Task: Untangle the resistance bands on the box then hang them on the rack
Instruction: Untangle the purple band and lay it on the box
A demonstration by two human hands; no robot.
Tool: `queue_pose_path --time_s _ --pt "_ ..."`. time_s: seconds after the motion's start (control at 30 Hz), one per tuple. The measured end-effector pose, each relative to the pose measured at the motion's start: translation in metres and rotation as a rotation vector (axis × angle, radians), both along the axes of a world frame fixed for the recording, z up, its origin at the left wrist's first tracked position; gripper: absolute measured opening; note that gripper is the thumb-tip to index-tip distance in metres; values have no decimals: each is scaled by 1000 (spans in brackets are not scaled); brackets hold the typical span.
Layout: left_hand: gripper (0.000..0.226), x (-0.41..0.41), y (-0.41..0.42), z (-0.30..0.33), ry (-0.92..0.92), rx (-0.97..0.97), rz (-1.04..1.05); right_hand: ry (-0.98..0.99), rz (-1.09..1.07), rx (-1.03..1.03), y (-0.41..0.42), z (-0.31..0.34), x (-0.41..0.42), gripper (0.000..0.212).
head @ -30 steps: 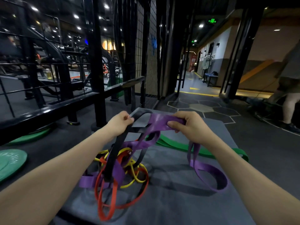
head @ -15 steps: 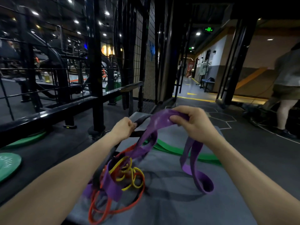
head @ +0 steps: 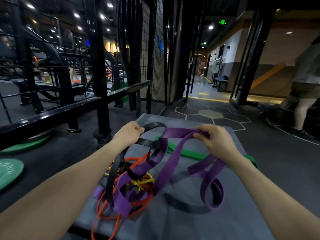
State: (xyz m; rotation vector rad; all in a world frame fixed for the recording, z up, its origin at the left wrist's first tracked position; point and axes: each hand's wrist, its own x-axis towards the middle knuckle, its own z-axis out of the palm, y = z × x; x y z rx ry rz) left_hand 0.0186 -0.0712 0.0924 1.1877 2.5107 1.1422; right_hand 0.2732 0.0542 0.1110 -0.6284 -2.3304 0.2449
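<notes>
1. The left hand [head: 129,134] grips the black band [head: 152,126] above the box [head: 199,222].
2. The right hand [head: 215,141], at three o'clock from it, pinches the purple band [head: 174,134].
3. Orange band [head: 107,203] and yellow band [head: 143,181], seemingly knotted together, lie at the box's seven o'clock.
4. The green band [head: 188,153] lies flat at twelve.

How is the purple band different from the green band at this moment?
The purple band is lifted, gripped by the right hand; the green band lies flat on the box, untouched. The purple band winds into the pile with the black, red and yellow bands; the green band lies behind the pile, mostly apart. The purple band is twisted into loops; the green band lies straight. Both are wide, flat bands.
</notes>
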Motion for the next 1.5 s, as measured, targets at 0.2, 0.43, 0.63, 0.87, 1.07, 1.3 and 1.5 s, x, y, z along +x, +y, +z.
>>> queue_pose_path --time_s 0.2,0.43,0.63,0.87,1.07,1.3,1.5 --pt "21 41 7 -9 -221 155 -350 -146 172 181 -22 1 -15 21" --pt "9 62 19 -12 -530 140 -398 106 355 93 -35 33 -20 19" --pt "14 18 13 -36 7 -205 -29 209 153 -15 6 23 1 11" --pt "29 -7 -10 -45 322 -443 386 49 -162 -105 26 -22 20 11" --pt "28 50 15 -44 386 53 -132 93 -124 -102 16 -19 13 9" --pt "55 96 10 -69 -177 -10 -557 138 -146 -84 15 -17 28 5" --pt "67 89 9 -98 363 -316 -466 3 -289 -113 24 -33 50 10"
